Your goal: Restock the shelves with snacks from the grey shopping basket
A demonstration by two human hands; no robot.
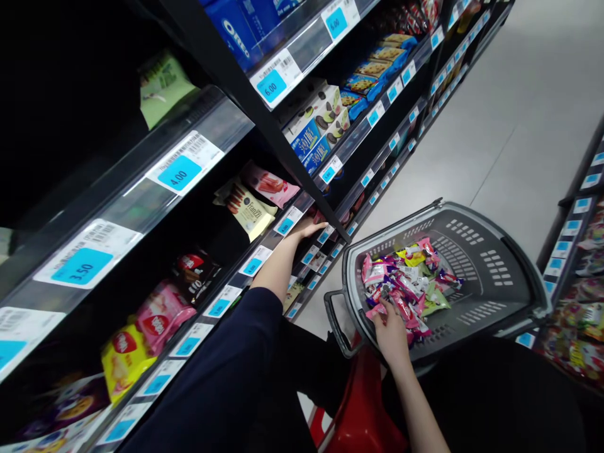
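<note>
The person's right hand (pixel 392 330) is in the near left part of a grey basket (pixel 493 280), its fingers grasping a pink packet (pixel 374 312) at the edge of a pile of small wrapped snacks (pixel 409 283). The left hand (pixel 309 228) reaches to the shelving at the left, by the front edge of a shelf, just below a blue price label (pixel 285 225); it is small and partly shaded there, so whether its fingers hold anything cannot be told. On the shelf to its left lie a cream Franzzi packet (pixel 248 209) and, farther off, a pink biscuit packet (pixel 270 182).
</note>
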